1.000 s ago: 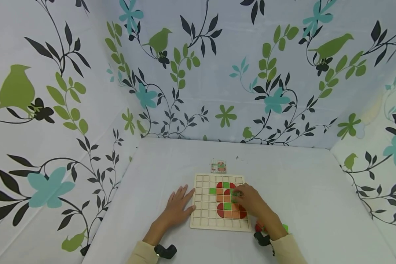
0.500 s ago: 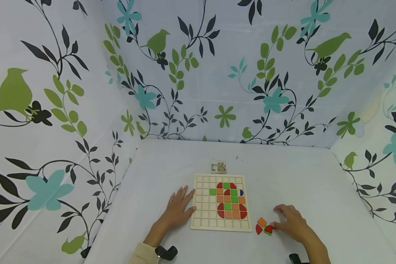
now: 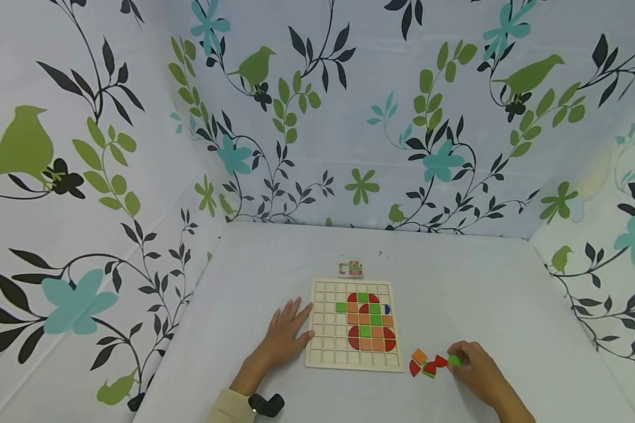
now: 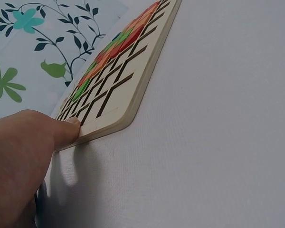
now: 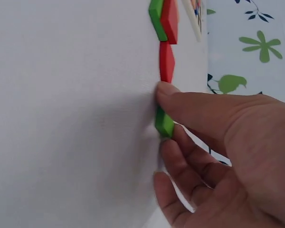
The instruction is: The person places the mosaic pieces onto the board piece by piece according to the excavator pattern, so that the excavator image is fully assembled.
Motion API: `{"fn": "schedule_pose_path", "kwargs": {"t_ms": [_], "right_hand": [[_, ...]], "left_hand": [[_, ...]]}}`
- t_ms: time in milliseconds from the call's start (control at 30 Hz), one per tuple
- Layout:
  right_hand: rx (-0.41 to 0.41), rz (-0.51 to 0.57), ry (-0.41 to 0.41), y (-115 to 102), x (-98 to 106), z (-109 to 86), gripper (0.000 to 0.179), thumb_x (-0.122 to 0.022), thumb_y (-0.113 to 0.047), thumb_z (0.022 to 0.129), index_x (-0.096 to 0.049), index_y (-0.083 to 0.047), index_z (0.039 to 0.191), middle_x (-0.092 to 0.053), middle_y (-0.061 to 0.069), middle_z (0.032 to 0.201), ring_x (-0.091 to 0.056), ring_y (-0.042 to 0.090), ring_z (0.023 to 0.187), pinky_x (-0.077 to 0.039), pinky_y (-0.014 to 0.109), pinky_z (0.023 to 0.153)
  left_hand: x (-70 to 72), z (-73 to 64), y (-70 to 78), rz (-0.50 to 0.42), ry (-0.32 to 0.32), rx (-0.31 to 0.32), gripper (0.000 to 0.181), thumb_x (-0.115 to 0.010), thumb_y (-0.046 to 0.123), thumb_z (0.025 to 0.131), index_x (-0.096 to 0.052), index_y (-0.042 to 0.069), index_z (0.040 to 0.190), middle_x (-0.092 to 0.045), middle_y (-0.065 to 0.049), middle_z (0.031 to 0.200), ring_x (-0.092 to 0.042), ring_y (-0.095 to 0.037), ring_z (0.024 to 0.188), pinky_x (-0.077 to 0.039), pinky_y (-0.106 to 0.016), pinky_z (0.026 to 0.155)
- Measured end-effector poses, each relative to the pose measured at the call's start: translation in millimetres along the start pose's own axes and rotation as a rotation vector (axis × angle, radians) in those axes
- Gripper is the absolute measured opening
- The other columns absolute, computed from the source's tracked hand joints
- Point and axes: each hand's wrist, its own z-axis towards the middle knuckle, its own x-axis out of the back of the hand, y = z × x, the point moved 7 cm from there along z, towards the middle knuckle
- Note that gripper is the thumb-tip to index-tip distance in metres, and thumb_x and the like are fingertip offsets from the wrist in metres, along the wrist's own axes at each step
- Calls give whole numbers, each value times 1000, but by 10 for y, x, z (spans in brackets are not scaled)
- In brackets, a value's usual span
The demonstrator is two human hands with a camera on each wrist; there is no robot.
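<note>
A pale wooden grid board (image 3: 325, 352) lies on the table with red, green and orange tiles in its right half and one dark blue piece near the right edge. My left hand (image 3: 283, 333) rests with fingers spread beside the board's left side; in the left wrist view its thumb (image 4: 66, 130) touches the board's edge. To the right of the board, my right hand (image 3: 477, 369) pinches a green tile (image 5: 164, 124) between thumb and fingers, low over the white cloth. Part of that tile is hidden behind the thumb.
Between the board and my right hand lie an orange square tile (image 3: 419, 356) and a few loose red and green pieces, among them a red piece (image 3: 415, 368). A small pattern card (image 3: 350, 268) lies behind the board. Patterned cloth (image 3: 317, 147) surrounds the table.
My right hand has left the board, uncovering the blue piece and an orange tile at its right side. It has moved right to the loose pieces and now pinches a green tile.
</note>
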Motion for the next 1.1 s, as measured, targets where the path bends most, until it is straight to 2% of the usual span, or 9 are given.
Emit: {"fn": "schedule_pose_path", "kwargs": {"t_ms": [133, 233, 467, 600, 800, 1100], "right_hand": [[-23, 12, 12, 14, 7, 5, 32, -78, -12, 93, -67, 0, 120, -63, 14, 118, -64, 33, 112, -51, 61, 104], [-26, 17, 22, 37, 21, 4, 32, -76, -11, 94, -66, 2, 121, -61, 16, 118, -64, 31, 110, -54, 57, 100], [35, 6, 93, -5, 40, 111, 26, -73, -7, 97, -66, 2, 120, -63, 15, 115, -65, 30, 108, -56, 52, 97], [66, 3, 112, -65, 41, 263, 26, -74, -8, 97, -67, 3, 119, -64, 14, 111, -64, 29, 106, -56, 52, 96], [76, 15, 99, -204, -19, 547, 26, -75, -10, 97, -67, 3, 118, -64, 13, 107, -63, 28, 102, -57, 51, 93], [95, 41, 92, -644, -160, 926, 26, -75, -11, 98, -67, 5, 117, -64, 14, 106, -62, 26, 98, -57, 47, 90]], "left_hand": [[-9, 10, -8, -6, 1, 3, 65, -58, 40, 107, -40, 17, 164, -26, -18, 173, -18, -42, 162, -15, -68, 126], [-15, 3, -4, -9, 0, 3, 65, -58, 40, 107, -40, 16, 164, -26, -18, 173, -18, -42, 162, -16, -68, 126], [32, -10, 29, -30, 22, -13, 65, -59, 38, 106, -42, 13, 163, -28, -22, 172, -20, -45, 160, -16, -71, 124], [49, -9, 49, -46, 36, -31, 64, -60, 36, 106, -43, 11, 162, -29, -24, 171, -21, -49, 159, -15, -73, 123], [37, 1, 42, -34, 9, -12, 65, -58, 39, 107, -41, 13, 163, -27, -21, 172, -19, -45, 161, -15, -70, 125], [3, 16, 9, -1, -9, -8, 65, -58, 40, 107, -39, 15, 164, -25, -19, 173, -19, -43, 161, -16, -69, 126]]}}
